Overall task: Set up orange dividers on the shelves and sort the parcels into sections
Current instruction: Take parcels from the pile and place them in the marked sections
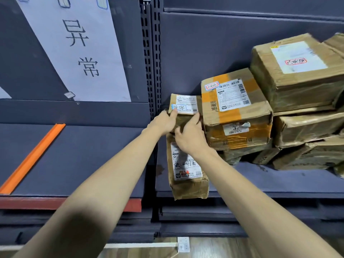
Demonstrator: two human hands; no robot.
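A small brown parcel (186, 105) with a white label and a blue-edged sticker lies on top of a long taped parcel (186, 175) at the left end of the right shelf. My left hand (164, 121) grips the small parcel's left front corner, thumb on its top. My right hand (189, 135) holds its front right side, fingers curled over the edge. An orange divider (33, 157) lies diagonally on the left shelf (83, 155), apart from both hands.
A parcel with orange tape (236, 110) stands right beside the small one, and several more brown parcels (301, 71) are stacked to the right. A white paper sign (80, 47) hangs on the back panel. A perforated upright (151, 58) separates the two shelf bays.
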